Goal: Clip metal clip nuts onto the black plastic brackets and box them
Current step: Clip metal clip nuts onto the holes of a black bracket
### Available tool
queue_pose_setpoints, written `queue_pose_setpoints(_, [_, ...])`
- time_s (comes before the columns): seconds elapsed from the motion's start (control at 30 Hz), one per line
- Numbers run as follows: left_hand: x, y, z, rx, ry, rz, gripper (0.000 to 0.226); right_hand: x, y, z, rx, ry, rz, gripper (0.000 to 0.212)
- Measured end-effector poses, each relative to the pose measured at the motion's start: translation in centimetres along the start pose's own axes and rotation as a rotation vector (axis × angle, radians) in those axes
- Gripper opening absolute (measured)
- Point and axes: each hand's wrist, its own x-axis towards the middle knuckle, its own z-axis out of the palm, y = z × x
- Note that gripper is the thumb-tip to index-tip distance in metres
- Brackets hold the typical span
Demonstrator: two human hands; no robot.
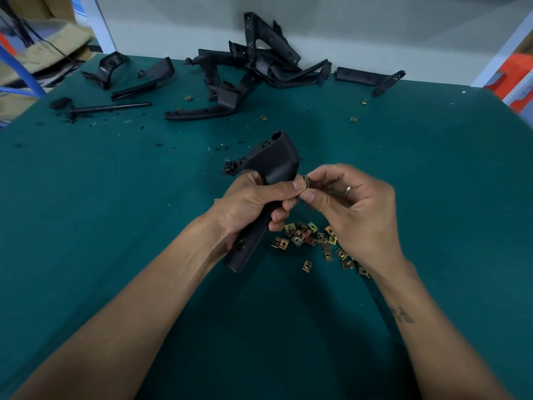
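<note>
Gripping the bracket (pixel 266 180) mid-body in my left hand (pixel 253 203), I pinch one clip nut (pixel 306 181) in my right hand (pixel 352 203), right at its edge. The bracket looks stiff and light; the nut is small, springy and probably slippery, best held by its flat faces. Loose nuts (pixel 311 241) lie on the tabletop (pixel 115 197) below; spare brackets (pixel 253 73) sit well back, out of the way.
</note>
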Motion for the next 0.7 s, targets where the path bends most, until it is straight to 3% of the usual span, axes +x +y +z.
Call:
queue_pose_setpoints(0.3, [-0.03,-0.06,-0.1,0.115,0.045,0.038,0.032,0.2,-0.01,-0.44,-0.003,-0.064,0.103,0.02])
queue_pose_setpoints(0.43, [0.04,-0.08,-0.34,0.167,0.068,0.059,0.021,0.25,-0.18,-0.6,0.098,-0.109,0.153,0.01])
queue_pose_setpoints(0.7, [0.39,-0.77,-0.65,0.356,0.15,0.188,0.014,0.43,0.35,-0.16,0.392,-0.059,0.477,0.023])
